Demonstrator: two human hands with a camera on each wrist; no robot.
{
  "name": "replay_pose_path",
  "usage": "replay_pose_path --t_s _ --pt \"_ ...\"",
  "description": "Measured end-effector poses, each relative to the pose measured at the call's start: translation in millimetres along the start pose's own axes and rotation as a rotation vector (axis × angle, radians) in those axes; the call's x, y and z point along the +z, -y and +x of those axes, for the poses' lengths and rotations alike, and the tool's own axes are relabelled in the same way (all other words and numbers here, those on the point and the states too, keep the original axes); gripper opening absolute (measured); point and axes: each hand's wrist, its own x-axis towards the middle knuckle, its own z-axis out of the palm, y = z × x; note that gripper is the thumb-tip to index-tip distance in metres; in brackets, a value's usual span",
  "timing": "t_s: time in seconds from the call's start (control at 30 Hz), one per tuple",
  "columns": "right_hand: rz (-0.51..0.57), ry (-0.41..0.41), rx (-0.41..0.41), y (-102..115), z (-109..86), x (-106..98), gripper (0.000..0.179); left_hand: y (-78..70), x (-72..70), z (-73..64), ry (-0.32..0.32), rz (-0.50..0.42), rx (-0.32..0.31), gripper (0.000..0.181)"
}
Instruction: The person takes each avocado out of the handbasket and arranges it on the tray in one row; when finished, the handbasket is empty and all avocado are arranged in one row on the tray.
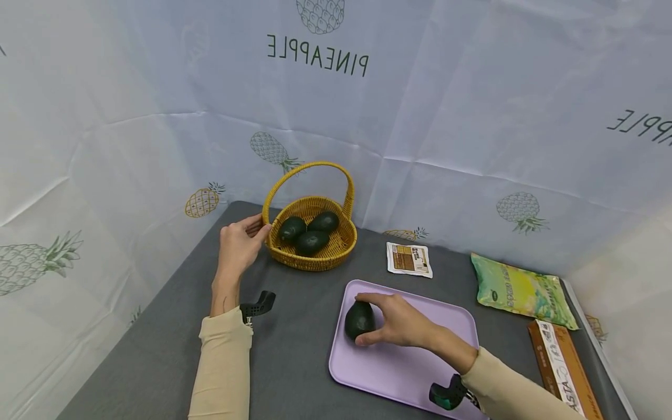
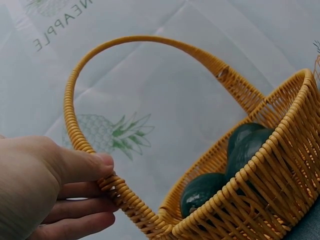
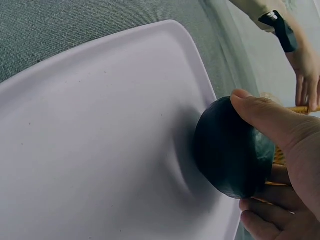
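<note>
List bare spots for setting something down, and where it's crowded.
Bare: the dark table between left sleeve and purple tray; a smaller patch between white packet and green bag; the tray's near left corner. Crowded: the table's right side, with bag and brown box; the basket, holding three avocados; the tray's far left, where the right grip holds another avocado.

Plain beige sleeves [image 1: 220,373] are worn, creased near the cuffs [image 1: 227,323], and beside each cuff a curved black bracket [image 1: 259,303] is fitted.
</note>
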Motion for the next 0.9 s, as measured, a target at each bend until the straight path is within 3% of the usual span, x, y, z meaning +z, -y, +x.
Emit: replay_pose_path --t_s 0.43,0.9 --pt "-0.005 -0.008 -0.015 3.3 1.3 0.7 0.083 -0.4 -0.7 0.0 0.001 0.007 0.003 0.041" --pt "-0.128 -0.079 0.003 8.0 1.3 5.0 0.083 0.0 -0.3 -0.7 -0.007 0.007 0.008 0.041"
